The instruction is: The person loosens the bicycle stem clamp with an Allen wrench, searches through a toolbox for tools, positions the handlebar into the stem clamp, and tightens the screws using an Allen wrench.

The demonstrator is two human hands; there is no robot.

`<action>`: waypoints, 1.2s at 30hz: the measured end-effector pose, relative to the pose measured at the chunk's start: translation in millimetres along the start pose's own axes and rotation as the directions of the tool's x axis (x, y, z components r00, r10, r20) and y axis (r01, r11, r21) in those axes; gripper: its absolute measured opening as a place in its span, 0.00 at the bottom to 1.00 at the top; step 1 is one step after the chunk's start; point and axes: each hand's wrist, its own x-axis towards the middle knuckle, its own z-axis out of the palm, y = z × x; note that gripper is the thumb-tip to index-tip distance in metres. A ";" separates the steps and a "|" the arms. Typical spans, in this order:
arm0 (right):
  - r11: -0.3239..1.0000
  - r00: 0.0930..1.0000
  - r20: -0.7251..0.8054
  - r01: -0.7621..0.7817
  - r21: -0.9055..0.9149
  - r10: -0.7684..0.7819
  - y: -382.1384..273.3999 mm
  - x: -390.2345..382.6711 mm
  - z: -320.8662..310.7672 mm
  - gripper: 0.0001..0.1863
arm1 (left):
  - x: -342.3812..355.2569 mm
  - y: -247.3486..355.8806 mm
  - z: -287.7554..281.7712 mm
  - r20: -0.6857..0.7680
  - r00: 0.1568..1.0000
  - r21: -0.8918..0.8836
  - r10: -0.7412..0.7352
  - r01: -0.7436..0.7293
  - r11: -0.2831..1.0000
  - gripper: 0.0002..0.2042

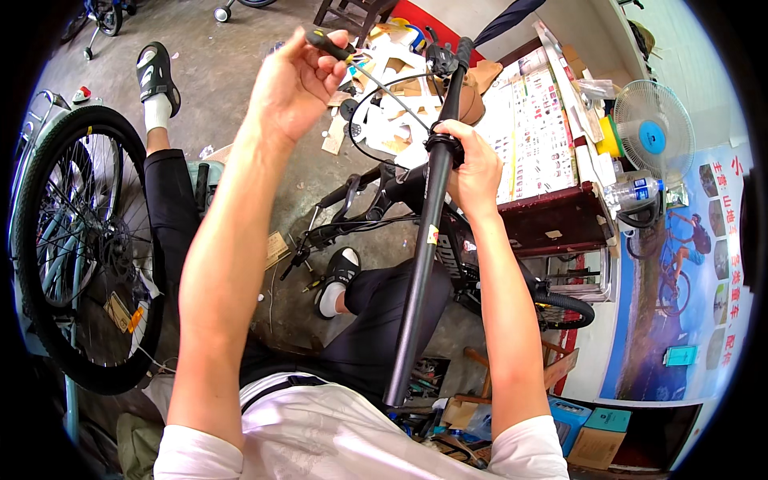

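My left hand [298, 92] is raised, its fingers closed round the black and yellow handle of a long-shafted screwdriver [389, 95]. The shaft slants down to the right, and its tip meets the stem clamp [442, 146] at the middle of a black bicycle handlebar [420, 280]. My right hand [478, 170] is wrapped round the stem area beside the clamp, partly hidden behind the bar. At its far end the handlebar carries a grip and brake lever [442, 60], with a black cable [358, 128] looping off to the left. Its near end is bare and points toward my body.
A bicycle wheel [88, 248] stands at my left. Cardboard and paper scraps [392, 60] litter the floor ahead. To the right are a dark red cabinet [560, 224], a fan [654, 136] and a plastic bottle [636, 192]. Boxes [600, 440] sit at the lower right.
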 end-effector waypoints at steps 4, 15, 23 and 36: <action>1.000 1.000 -0.012 -0.004 -0.009 0.004 1.1 -1.8 -5.4 0.24 | 3.6 26.1 10.3 0.066 0.982 0.396 -0.176 0.136 0.908 0.24; 1.000 1.000 -0.012 -0.003 -0.011 0.003 3.2 -1.8 -4.7 0.22 | -5.6 13.7 22.4 0.309 0.831 0.920 0.462 -0.138 -0.367 0.20; 1.000 1.000 -0.001 -0.011 -0.009 0.011 0.6 -1.0 -3.8 0.22 | -8.2 -23.1 13.6 -0.022 0.976 0.131 0.219 -0.214 0.968 0.21; 1.000 1.000 -0.009 0.000 -0.028 0.000 0.3 -1.1 -5.2 0.21 | 20.5 22.5 -10.6 0.283 0.920 0.206 -0.272 0.219 0.954 0.30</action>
